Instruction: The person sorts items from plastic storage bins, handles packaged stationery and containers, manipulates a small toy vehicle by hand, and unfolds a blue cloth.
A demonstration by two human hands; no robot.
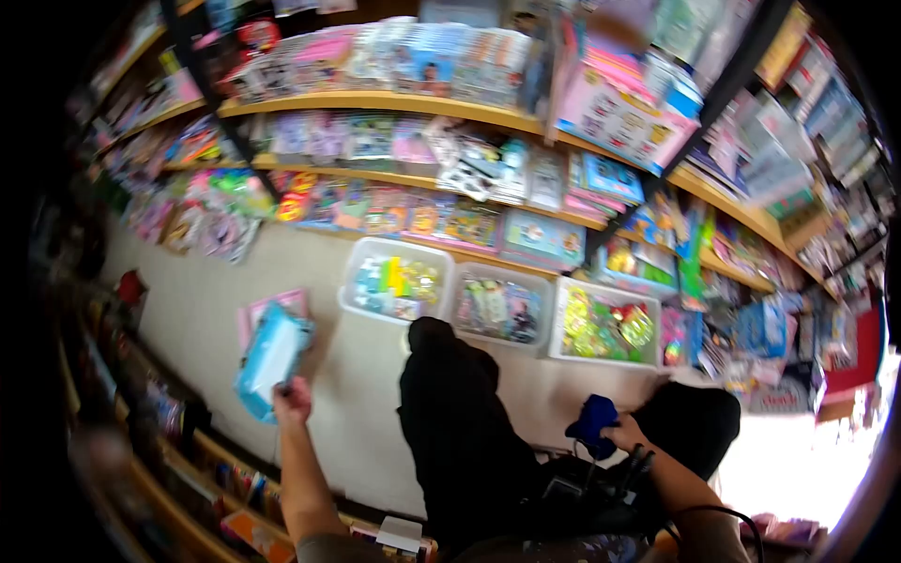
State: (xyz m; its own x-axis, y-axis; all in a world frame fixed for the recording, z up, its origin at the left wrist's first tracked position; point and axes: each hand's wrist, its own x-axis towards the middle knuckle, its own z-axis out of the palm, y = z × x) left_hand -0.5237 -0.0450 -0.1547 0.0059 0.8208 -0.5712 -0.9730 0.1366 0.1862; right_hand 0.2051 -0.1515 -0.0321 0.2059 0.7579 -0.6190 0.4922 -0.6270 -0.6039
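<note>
My left hand grips the near end of a light blue tray-like box, tilted above the floor at the left. A flat pink item shows behind the box. On the right, my right hand is closed on a dark blue cloth beside my bent knee. My dark-clothed legs are between the two hands.
Three plastic bins of small packaged goods stand on the floor before the shelves. Curved wooden shelves hold many packets and books. More low shelving runs along the lower left. A cable passes near my right forearm.
</note>
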